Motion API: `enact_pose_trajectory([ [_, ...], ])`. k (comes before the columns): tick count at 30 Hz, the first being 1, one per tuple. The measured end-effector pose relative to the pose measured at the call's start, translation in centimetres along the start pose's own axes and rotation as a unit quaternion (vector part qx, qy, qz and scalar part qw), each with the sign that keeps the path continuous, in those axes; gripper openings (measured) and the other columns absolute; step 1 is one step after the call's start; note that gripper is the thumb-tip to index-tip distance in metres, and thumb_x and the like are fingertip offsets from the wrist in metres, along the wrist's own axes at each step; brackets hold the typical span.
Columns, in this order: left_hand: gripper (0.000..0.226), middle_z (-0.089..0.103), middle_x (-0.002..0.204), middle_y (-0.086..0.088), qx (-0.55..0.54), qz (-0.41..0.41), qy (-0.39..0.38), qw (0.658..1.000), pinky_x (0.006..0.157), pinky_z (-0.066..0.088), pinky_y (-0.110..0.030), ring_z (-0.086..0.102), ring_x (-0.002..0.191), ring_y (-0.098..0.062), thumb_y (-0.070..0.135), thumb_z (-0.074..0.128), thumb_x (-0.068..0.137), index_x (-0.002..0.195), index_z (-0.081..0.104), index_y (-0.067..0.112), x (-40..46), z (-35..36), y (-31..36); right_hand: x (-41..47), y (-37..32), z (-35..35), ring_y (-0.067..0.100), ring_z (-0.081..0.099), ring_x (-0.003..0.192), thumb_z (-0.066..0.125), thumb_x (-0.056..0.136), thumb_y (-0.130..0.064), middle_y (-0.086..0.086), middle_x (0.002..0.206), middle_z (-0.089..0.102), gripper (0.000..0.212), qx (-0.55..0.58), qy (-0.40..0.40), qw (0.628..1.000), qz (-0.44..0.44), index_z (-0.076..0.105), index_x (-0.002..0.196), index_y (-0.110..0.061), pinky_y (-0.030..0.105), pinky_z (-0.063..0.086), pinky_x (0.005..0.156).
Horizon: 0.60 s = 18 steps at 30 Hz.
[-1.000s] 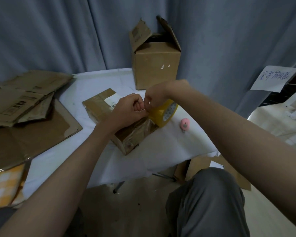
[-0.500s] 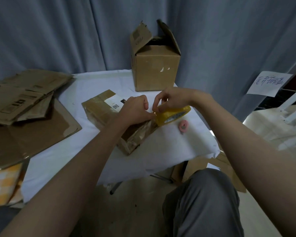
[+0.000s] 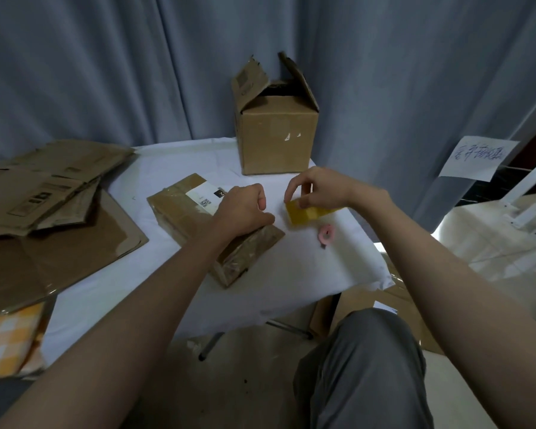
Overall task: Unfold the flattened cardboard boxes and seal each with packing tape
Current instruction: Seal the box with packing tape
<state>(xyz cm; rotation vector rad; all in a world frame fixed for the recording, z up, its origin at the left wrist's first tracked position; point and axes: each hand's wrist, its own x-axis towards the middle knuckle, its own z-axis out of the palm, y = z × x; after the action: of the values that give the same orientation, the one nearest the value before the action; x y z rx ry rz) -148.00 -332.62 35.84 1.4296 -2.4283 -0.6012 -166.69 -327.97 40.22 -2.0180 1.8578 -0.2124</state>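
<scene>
Cardboard sheets [image 3: 56, 209], flattened, lie stacked at the left of my white-covered table [image 3: 291, 274]. An upright box [image 3: 277, 131] with raised flaps stands at the far edge. Nearer me lies a low taped box [image 3: 183, 212] bearing a white label; my left hand [image 3: 245, 209] rests on it, fingers curled, thumb on its top. Just right, my right hand [image 3: 319, 190] pinches the yellow tape roll [image 3: 307, 215]. A small pink object [image 3: 326, 235] lies beside it.

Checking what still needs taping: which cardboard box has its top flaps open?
The upright box at the table's far edge; its flaps stand up, unlike the low box under the left hand.
</scene>
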Motion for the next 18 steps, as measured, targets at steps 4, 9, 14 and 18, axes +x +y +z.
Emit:
enact_pose_trajectory([
  [4,0.02,0.061,0.092,-0.004,0.055,0.016,0.041,0.998,0.077,0.04,-0.035,0.058,0.094,-0.03,0.011,0.066,0.081,0.096,0.054,0.016,0.2,0.9,0.6,-1.7,0.8,0.7,0.009,0.052,0.074,0.069,0.09,-0.021,0.005,0.087,0.062,0.019,0.124,0.14,0.982,0.008,0.071,0.106,-0.03,0.022,0.039,0.068],
  [9,0.031,0.063,0.113,-0.001,-0.163,0.05,0.09,0.981,0.086,0.049,-0.032,0.059,0.096,-0.015,0.038,0.063,0.095,0.118,0.068,0.018,0.0,-1.1,1.1,-4.8,0.0,2.1,0.008,0.047,0.065,0.068,0.092,-0.012,0.001,0.074,0.051,0.021,0.376,0.248,0.891,0.058,0.063,0.112,-0.015,0.017,0.04,0.057],
  [14,0.062,0.057,0.122,0.004,-0.154,0.103,0.055,0.981,0.078,0.045,-0.023,0.057,0.103,-0.011,0.053,0.073,0.082,0.134,0.062,0.022,-2.1,-0.9,3.4,-6.4,-1.6,4.6,0.017,0.06,0.085,0.062,0.096,-0.019,0.003,0.083,0.058,0.02,0.518,0.29,0.797,0.109,0.058,0.116,-0.02,0.031,0.053,0.069],
  [18,0.055,0.057,0.123,0.005,-0.134,0.116,0.082,0.981,0.083,0.041,-0.024,0.054,0.105,-0.009,0.044,0.078,0.081,0.13,0.065,0.023,-2.4,-0.6,4.0,-7.3,-2.0,6.0,0.023,0.055,0.103,0.06,0.096,-0.017,0.002,0.101,0.059,0.03,0.559,0.276,0.772,0.128,0.054,0.123,-0.028,0.045,0.049,0.09],
])
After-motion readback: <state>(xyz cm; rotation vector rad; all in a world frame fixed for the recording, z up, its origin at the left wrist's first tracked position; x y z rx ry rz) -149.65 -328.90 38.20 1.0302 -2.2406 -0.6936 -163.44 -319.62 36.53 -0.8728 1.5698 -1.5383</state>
